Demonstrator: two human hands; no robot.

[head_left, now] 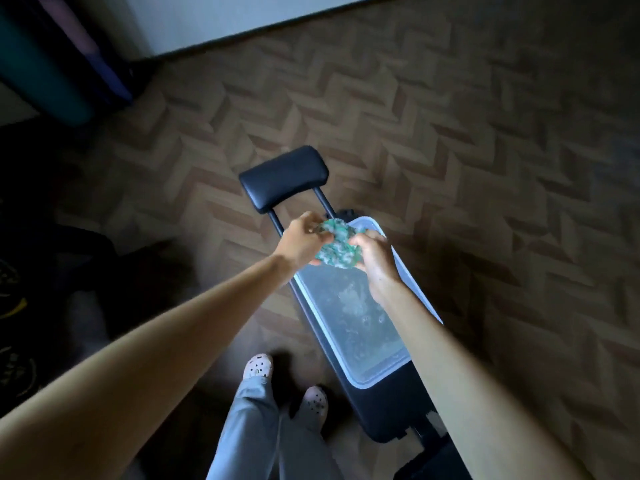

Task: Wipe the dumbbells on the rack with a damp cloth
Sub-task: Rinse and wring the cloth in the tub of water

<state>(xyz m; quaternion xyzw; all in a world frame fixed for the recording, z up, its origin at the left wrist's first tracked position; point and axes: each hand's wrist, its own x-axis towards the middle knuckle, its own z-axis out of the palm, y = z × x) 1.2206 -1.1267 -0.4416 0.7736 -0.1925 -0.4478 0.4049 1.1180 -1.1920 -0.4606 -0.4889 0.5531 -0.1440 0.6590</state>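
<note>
At the upper left of the frame I see rolled mats [52, 64], teal and dark blue, leaning in the dark corner. Below them at the left edge is a dark shape with yellow markings [14, 299]; I cannot tell what it is. A pale wall [242, 19] runs across the top, and herringbone parquet floor [450, 133] fills the rest.

At centre a black padded rest [284, 178] stands on two black tubes at the far end of a black bench [374, 420], which runs towards the lower right. A clear plastic tub [362, 384] sits lengthwise on the bench and holds water with a rippled surface. At bottom centre, just left of the bench, are my grey trouser legs [256, 427] and two pale clogs [258, 365].

Both bare forearms reach in from the lower corners and meet above the far end of the tub. The cloth [337, 247], green and white and bunched into a wad, is held between the hands over the water, clear of the tub's rim. My left hand [301, 242] comes in with the wrist straight and pinches the cloth's left edge with curled fingers. My right hand [375, 261] shows its back to the camera, fingers wrapped tight round the cloth's right side. Nothing stands between the hands and the tub.
</note>
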